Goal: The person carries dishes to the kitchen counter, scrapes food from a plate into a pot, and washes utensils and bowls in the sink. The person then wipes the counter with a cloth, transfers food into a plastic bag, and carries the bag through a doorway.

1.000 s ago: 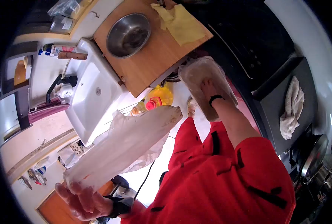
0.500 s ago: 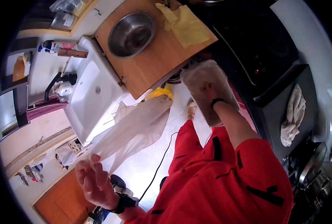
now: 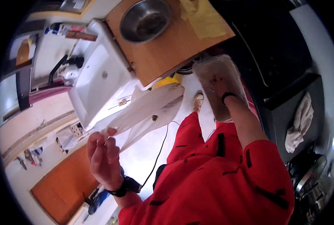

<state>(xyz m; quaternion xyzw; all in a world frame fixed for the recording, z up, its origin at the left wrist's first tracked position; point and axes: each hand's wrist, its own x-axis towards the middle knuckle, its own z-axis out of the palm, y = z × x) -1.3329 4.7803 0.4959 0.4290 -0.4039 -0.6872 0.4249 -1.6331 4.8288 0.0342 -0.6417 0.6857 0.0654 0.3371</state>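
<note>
My left hand [image 3: 104,159], at the lower left, pinches the rim of a translucent plastic bag [image 3: 146,107]. The bag stretches from my fingertips towards the cabinet, its far end beside something yellow [image 3: 166,81]. A small dark green-brown clump [image 3: 154,118] shows against the bag; I cannot tell if it lies inside. My right hand [image 3: 220,84] reaches into a long, cloudy plastic tub [image 3: 236,80] in front of my legs. Its fingers look spread and somewhat blurred, with nothing plain between them.
A metal bowl [image 3: 146,20] and a yellow cloth [image 3: 204,20] lie on the wooden board [image 3: 155,62]. A white sink [image 3: 99,73] is at left, a dark cooktop [image 3: 276,41] at right. A grey cloth [image 3: 299,123] lies on the right-hand counter. A black cable [image 3: 161,150] crosses the floor.
The view has shifted, so most things sit further right and the bowl higher. The dark clump now shows at the bag. My right fingers look more spread in the tub.
</note>
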